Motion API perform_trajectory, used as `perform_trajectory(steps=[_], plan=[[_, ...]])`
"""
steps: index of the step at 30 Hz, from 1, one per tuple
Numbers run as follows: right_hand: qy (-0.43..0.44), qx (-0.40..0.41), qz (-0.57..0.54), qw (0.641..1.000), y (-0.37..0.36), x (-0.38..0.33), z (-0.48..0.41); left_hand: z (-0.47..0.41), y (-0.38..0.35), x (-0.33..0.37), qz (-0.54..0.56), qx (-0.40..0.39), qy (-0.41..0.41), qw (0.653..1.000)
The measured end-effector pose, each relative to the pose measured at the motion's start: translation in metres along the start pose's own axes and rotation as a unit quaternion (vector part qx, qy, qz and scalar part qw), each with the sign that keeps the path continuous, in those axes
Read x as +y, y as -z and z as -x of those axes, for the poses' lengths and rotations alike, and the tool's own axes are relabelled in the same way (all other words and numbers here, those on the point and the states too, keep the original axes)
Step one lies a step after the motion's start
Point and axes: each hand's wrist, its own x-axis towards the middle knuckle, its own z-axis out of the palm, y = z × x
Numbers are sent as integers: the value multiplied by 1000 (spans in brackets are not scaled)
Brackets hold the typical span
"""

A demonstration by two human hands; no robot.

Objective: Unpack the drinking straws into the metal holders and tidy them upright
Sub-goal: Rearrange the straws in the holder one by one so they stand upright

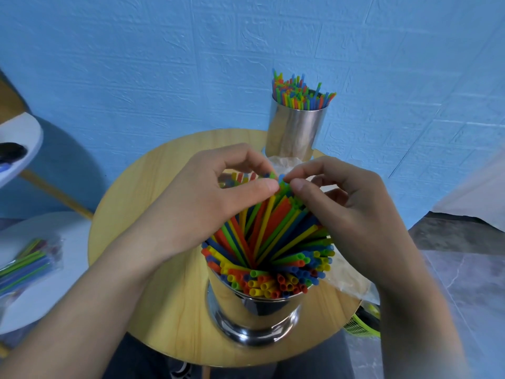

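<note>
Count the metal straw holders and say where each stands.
2. The near holder stands at the wooden table's front; the far holder stands at its back edge, by the blue wall.

Left hand [207,187], right hand [352,206] pinch straws [273,228] in holder [254,313].

The left forearm [90,283] and right forearm [410,310] are entering bare from the lower edge of the view and are converging toward its centre. The left hand [207,192] is presenting its back upward; its thumb and curled index finger are pinching the upper ends of the straws [273,214]. The right hand [352,212] is mirroring this pose, with thumb and bent index finger pinching the same tips and the other fingers curled behind. The two thumb tips are sitting just beside each other.
</note>
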Motion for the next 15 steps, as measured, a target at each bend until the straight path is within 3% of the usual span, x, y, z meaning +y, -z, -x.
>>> perform_trajectory(steps=[4, 8, 15], plan=[[11, 6, 5, 1000, 0, -2, 0, -6, 2, 3, 6, 12, -35, 999], [26, 2, 8, 1000, 0, -2, 1, -10, 4, 2, 109, 63, -65, 990], [43, -6, 2, 999, 2, -3, 4, -12, 11, 4, 288, 215, -64, 931]])
